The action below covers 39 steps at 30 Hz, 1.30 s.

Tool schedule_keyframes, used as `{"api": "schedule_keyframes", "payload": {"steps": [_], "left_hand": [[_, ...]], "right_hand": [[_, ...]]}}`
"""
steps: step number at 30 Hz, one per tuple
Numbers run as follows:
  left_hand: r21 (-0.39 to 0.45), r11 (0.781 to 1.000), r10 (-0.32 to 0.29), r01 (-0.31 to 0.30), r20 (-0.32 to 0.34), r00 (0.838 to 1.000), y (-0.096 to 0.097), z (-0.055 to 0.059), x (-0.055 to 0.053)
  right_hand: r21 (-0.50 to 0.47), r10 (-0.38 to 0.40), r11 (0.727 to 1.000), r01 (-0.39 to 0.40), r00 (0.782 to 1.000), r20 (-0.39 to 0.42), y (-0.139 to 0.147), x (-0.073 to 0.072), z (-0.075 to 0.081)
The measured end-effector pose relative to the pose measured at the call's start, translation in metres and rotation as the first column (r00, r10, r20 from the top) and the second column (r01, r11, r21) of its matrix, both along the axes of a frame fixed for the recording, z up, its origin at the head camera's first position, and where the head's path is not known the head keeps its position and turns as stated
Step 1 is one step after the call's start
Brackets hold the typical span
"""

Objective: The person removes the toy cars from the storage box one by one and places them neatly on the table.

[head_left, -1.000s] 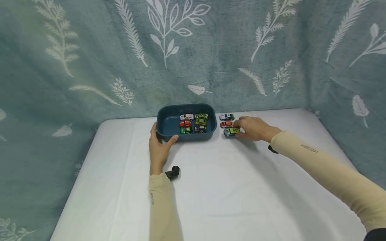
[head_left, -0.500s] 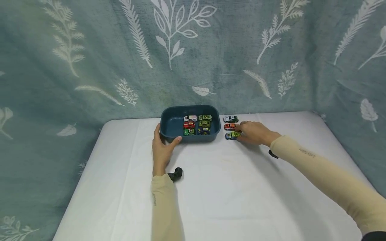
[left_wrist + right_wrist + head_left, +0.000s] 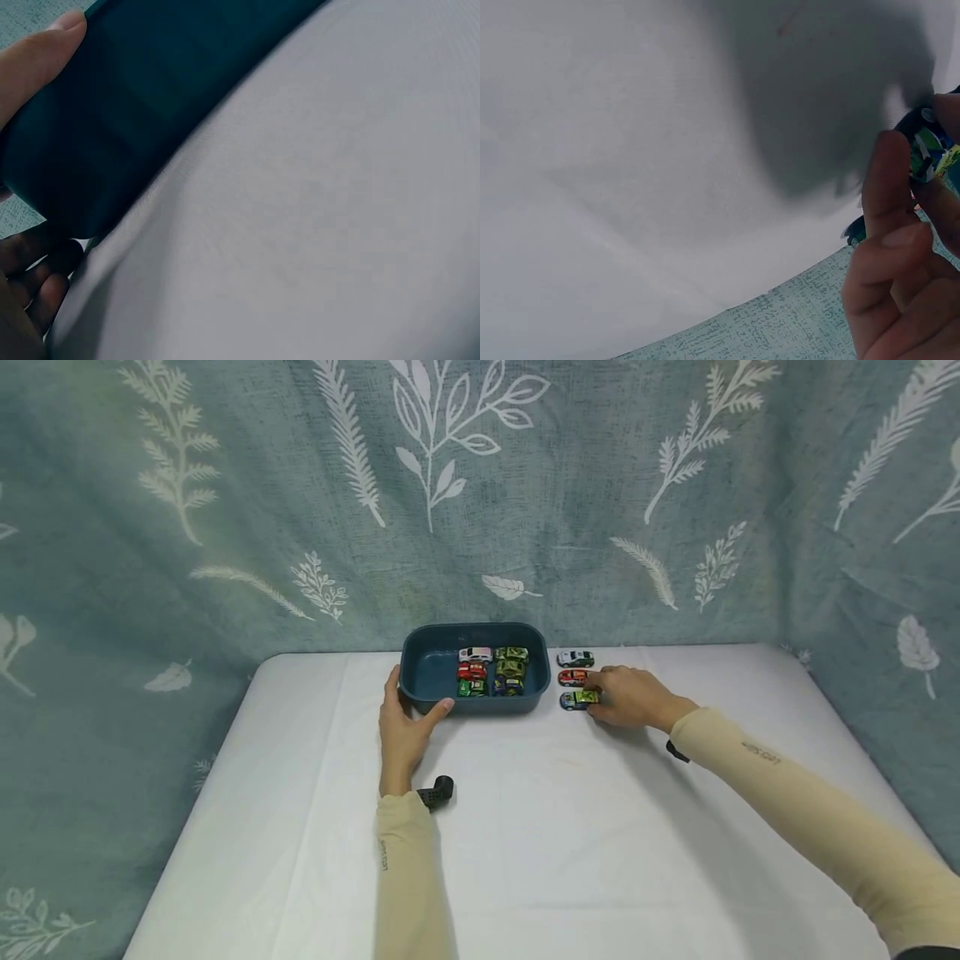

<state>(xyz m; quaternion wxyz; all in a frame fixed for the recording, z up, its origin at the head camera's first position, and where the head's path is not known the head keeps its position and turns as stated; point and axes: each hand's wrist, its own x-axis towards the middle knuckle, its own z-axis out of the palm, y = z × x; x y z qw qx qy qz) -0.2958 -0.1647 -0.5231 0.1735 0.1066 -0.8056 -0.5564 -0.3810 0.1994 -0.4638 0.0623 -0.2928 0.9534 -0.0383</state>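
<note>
My left hand [image 3: 405,735] grips the near left corner of a dark blue plastic tub [image 3: 487,705], thumb on the front rim and fingers along the left side. In the left wrist view, the thumb [image 3: 52,45] lies over the tub's wall [image 3: 142,112]. To the right of the tub, my right hand [image 3: 633,696] pinches a yellow-green toy car [image 3: 577,700] at its right end. The right wrist view shows this car [image 3: 928,154] between fingertips and thumb. Just behind it an orange-red toy car [image 3: 572,677] is partly hidden by the hand, and a silver toy car [image 3: 576,658] stands farther back.
Inside the tub, several toy cars form two columns: white [image 3: 476,654], red [image 3: 472,671] and green [image 3: 472,688] beside camouflage-green and dark blue ones [image 3: 508,687]. A white cloth [image 3: 540,843] covers the table. A leaf-patterned curtain [image 3: 570,502] hangs right behind its back edge.
The head view has shifted slightly. My right hand has slid the yellow-green car a little left, nearly in line with the two behind it. My left hand keeps its grip on the tub.
</note>
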Motion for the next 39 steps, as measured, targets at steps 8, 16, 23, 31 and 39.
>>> {"api": "schedule_keyframes", "payload": {"steps": [8,16,23,31,39], "left_hand": [[0.002,1.000,-0.007,0.007,-0.016,1.000,-0.001,-0.001,-0.001],[0.000,1.000,-0.009,0.009,-0.033,0.999,-0.003,0.002,-0.001],[0.005,1.000,-0.010,0.010,-0.017,1.000,-0.002,0.001,0.000],[0.016,1.000,-0.020,0.020,-0.011,1.000,0.001,0.001,0.002],[0.002,1.000,-0.011,0.011,0.003,1.000,-0.001,0.000,0.001]], "right_hand": [[-0.005,-0.004,1.000,0.004,1.000,-0.002,0.000,0.000,-0.001],[-0.032,0.006,0.999,-0.007,1.000,-0.015,-0.001,0.000,0.000],[-0.019,-0.045,0.999,0.045,0.999,-0.001,-0.001,0.004,0.005],[-0.139,-0.110,0.985,0.099,0.991,-0.072,-0.014,0.013,0.032],[-0.306,-0.177,0.939,0.158,0.984,-0.034,-0.062,-0.028,0.084]]}}
